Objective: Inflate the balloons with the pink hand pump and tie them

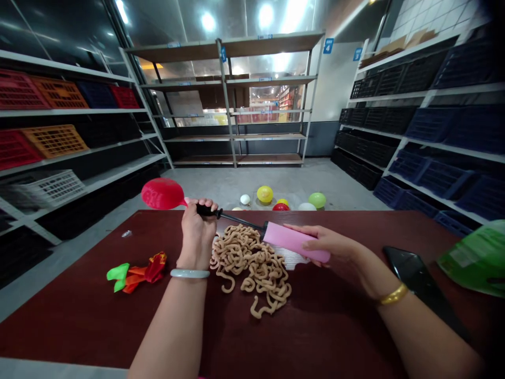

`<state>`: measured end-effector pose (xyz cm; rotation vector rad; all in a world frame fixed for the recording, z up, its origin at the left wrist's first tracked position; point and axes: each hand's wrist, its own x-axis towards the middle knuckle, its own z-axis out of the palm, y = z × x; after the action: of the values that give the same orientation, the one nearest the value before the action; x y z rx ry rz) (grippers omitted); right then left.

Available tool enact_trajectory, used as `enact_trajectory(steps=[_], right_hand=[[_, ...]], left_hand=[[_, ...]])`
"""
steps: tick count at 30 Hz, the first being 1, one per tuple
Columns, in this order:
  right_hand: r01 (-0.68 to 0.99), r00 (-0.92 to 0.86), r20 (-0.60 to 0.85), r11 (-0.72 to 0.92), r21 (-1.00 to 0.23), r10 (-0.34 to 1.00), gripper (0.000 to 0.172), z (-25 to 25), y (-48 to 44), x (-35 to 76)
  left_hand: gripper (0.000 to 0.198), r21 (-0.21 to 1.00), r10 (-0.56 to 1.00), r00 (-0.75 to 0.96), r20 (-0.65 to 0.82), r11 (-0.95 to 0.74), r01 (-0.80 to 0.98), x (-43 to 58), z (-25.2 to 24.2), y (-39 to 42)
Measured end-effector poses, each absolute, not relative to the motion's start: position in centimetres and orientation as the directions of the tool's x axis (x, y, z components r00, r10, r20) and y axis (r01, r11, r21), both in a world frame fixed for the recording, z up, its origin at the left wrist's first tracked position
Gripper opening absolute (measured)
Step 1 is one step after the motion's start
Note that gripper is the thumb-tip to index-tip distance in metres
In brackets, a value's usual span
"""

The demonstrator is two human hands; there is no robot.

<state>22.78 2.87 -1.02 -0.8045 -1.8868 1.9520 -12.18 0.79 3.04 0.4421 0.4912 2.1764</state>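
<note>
My left hand (199,229) is closed around the black end (207,211) of a balloon pump, with the neck of a partly filled red balloon (162,193) at its fingers. The balloon points out to the left. My right hand (321,243) grips the pump's pink barrel (292,241). A thin black rod (240,219) runs between the two hands, drawn out of the barrel. Below the pump, a heap of tan curly strands (252,258) lies on the table; I cannot tell what they are. Limp green and red-orange balloons (138,276) lie to the left of my left wrist.
The dark red table (315,326) spans the foreground. A black phone (418,279) and a green bag (479,258) lie at right. Several balloons, one yellow (264,194) and one green (316,200), are beyond the far edge. Shelves with crates (59,142) line both sides.
</note>
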Motion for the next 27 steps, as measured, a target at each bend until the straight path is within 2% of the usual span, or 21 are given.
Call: enact_trajectory(steps=[3,7,11,14,20,25,27], right_hand=[[0.074,-0.802,-0.163,-0.175,-0.982,0.575,0.078,-1.4,2.8,22.8],[-0.032,-0.844,-0.137,-0.305,-0.952,0.518,0.082,-1.7,1.4,20.8],[-0.108,-0.833,-0.091,-0.323,-0.94,0.546,0.073,-2.5,0.3,18.7],[-0.143,-0.846,-0.053,-0.322,-0.936,0.53,0.067,-3.0,0.4,18.4],[-0.206,-0.861,-0.004,-0.355,-0.912,0.509,0.054,-3.3,0.7,18.5],[-0.194,-0.871,-0.029,-0.398,-0.897,0.49,0.045,-3.6,0.4,18.4],[-0.183,-0.88,-0.038,-0.411,-0.893,0.474,0.046,-3.6,0.5,18.6]], left_hand=[[0.037,0.453,0.83,-0.501,0.245,-0.555,-0.698,-10.6,3.2,0.4],[0.031,0.454,0.872,-0.362,0.33,-0.482,-0.749,-7.5,3.0,-0.4],[0.027,0.539,0.906,-0.281,0.316,-0.415,-0.733,-5.1,2.4,-0.7],[0.025,0.557,0.907,-0.263,0.328,-0.411,-0.722,-4.6,2.4,-0.9],[0.04,0.546,0.931,-0.255,0.263,-0.361,-0.756,-5.0,3.0,-1.1],[0.02,0.519,0.925,-0.293,0.241,-0.378,-0.767,-5.2,2.5,-0.8],[0.022,0.534,0.93,-0.285,0.232,-0.367,-0.762,-5.2,2.3,-0.7]])
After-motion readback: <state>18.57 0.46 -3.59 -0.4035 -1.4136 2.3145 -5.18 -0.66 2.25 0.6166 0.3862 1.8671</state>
